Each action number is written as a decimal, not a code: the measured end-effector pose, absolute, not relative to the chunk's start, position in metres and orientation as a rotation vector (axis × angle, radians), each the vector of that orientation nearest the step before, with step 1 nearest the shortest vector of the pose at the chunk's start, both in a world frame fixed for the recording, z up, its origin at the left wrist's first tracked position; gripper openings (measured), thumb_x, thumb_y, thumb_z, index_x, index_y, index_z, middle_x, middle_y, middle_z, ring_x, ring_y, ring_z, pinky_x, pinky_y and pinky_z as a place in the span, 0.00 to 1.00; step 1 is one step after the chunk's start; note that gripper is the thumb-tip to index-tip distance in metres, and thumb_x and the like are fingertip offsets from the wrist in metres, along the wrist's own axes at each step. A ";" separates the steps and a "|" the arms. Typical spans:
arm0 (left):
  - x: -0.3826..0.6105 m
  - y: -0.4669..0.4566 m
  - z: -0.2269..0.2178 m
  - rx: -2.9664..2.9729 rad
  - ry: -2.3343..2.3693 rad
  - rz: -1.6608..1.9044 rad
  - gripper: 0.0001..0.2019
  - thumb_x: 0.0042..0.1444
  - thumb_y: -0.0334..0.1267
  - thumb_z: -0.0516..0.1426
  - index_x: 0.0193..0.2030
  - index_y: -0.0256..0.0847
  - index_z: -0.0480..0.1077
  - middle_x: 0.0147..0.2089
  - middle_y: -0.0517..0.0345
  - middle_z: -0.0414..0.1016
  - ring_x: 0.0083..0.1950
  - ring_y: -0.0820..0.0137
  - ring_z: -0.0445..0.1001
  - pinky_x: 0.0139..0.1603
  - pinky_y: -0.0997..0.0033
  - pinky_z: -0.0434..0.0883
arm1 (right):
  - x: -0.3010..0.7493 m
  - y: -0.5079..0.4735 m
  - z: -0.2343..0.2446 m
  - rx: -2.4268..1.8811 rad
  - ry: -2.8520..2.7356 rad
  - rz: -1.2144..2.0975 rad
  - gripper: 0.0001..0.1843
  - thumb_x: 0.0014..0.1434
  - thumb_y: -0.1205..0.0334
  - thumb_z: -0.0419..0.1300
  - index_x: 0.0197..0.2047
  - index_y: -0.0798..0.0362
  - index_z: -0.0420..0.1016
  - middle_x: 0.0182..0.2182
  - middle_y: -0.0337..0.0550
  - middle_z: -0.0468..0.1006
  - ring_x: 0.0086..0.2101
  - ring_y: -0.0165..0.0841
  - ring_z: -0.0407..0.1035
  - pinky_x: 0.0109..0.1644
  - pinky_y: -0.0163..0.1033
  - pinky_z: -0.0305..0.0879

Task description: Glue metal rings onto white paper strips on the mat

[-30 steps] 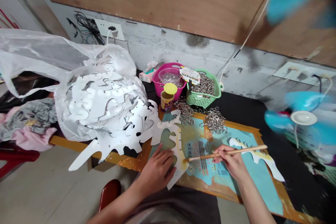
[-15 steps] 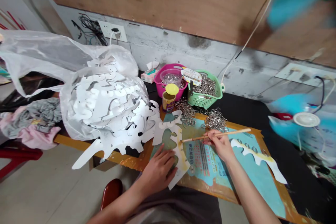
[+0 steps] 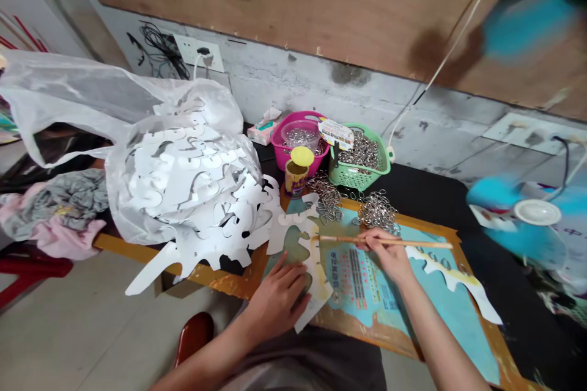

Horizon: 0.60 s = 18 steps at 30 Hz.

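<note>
My right hand (image 3: 384, 254) is closed round the wooden handle of a thin brush (image 3: 415, 244). The brush tip touches the edge of a white cut-out piece (image 3: 316, 278), where a yellowish smear runs along the border. Spread fingers of my left hand (image 3: 280, 290) rest flat on that piece and the board beside it. Another white cut-out (image 3: 463, 278), with yellowish smear and several metal rings along its edge, lies to the right of my right hand. An open can (image 3: 296, 178) with a yellow lid tilted up stands behind the piece.
A plastic bag (image 3: 121, 195) full of white cut-outs (image 3: 192, 180) fills the left. Behind stand a pink basket (image 3: 279, 149) and a green basket (image 3: 358, 178) of metal rings. Ring piles (image 3: 378, 211) lie before them. A blue fan (image 3: 504, 241) stands right; a tissue box (image 3: 263, 131) sits behind.
The brush tip has moved up along the edge of the white piece, and the brush lies more level. My left hand stays in place.
</note>
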<state>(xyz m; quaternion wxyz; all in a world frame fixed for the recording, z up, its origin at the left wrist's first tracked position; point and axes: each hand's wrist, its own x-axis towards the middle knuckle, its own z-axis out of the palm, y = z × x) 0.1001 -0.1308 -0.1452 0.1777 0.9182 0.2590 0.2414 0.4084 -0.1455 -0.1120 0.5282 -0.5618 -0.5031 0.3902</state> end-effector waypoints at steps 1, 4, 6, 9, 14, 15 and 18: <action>0.100 -0.131 -0.145 2.597 0.733 0.680 0.08 0.64 0.34 0.55 0.49 0.41 0.69 0.51 0.51 0.77 0.59 0.59 0.74 0.72 0.40 0.56 | 0.410 -0.145 -0.112 -1.323 -1.231 0.953 0.10 0.60 0.53 0.65 0.35 0.50 0.82 0.27 0.42 0.81 0.28 0.35 0.76 0.33 0.38 0.74; 0.100 -0.131 -0.144 2.600 0.732 0.681 0.08 0.63 0.34 0.55 0.49 0.41 0.69 0.51 0.51 0.77 0.59 0.59 0.74 0.72 0.40 0.57 | 0.413 -0.143 -0.114 -1.270 -1.209 0.950 0.10 0.60 0.55 0.63 0.32 0.50 0.82 0.20 0.39 0.78 0.23 0.33 0.72 0.28 0.36 0.70; 0.101 -0.131 -0.143 2.601 0.733 0.688 0.08 0.63 0.34 0.55 0.48 0.42 0.69 0.51 0.51 0.78 0.58 0.58 0.74 0.72 0.40 0.58 | 0.412 -0.141 -0.116 -1.280 -1.146 0.950 0.09 0.59 0.55 0.64 0.33 0.50 0.82 0.25 0.41 0.80 0.25 0.34 0.74 0.30 0.37 0.71; 0.101 -0.131 -0.142 2.596 0.743 0.688 0.08 0.63 0.34 0.55 0.48 0.41 0.69 0.50 0.50 0.78 0.58 0.58 0.75 0.71 0.40 0.58 | 0.410 -0.141 -0.117 -1.310 -1.157 1.024 0.09 0.57 0.55 0.65 0.33 0.51 0.82 0.25 0.42 0.81 0.25 0.35 0.75 0.30 0.38 0.72; 0.102 -0.131 -0.141 2.589 0.754 0.710 0.13 0.62 0.34 0.56 0.54 0.41 0.68 0.53 0.49 0.77 0.56 0.58 0.76 0.70 0.42 0.62 | 0.411 -0.134 -0.103 -1.213 -1.015 0.936 0.08 0.52 0.59 0.62 0.26 0.51 0.79 0.15 0.38 0.73 0.16 0.31 0.66 0.20 0.37 0.67; 0.102 -0.131 -0.141 2.592 0.757 0.720 0.15 0.61 0.34 0.56 0.55 0.41 0.68 0.53 0.48 0.77 0.56 0.58 0.76 0.69 0.42 0.63 | 0.411 -0.129 -0.096 -1.176 -0.954 0.875 0.07 0.52 0.59 0.62 0.26 0.51 0.79 0.14 0.37 0.72 0.15 0.31 0.65 0.20 0.36 0.67; 0.102 -0.131 -0.142 2.617 0.774 0.730 0.17 0.62 0.34 0.56 0.57 0.40 0.66 0.55 0.47 0.76 0.57 0.58 0.75 0.68 0.45 0.66 | 0.407 -0.105 -0.066 -1.062 -0.831 0.685 0.05 0.54 0.60 0.62 0.27 0.50 0.75 0.17 0.33 0.70 0.16 0.28 0.66 0.21 0.35 0.70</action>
